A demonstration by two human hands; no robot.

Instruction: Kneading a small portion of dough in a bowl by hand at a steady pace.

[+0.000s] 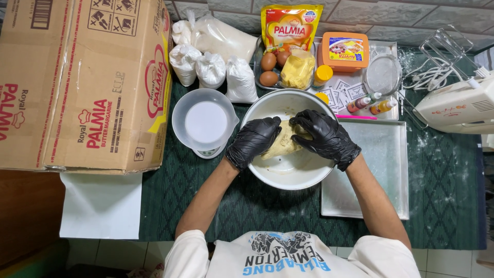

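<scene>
On the green table cloth [206, 201], a white mixing bowl [288, 177] sat near the front edge. The left hand [253, 140] and right hand [325, 136], both black-gloved, cupped the pale dough lump [282, 144] between them from either side, equally near, its long axis tilted.

A large cardboard box [77, 82] is set at the left of the tabletop [442, 170]. Beside it, a measuring jug [205, 121] is seen on a scale, with white powder bags [211, 69], eggs [268, 69], a hand mixer [458, 105] and a metal tray [383, 170].
</scene>
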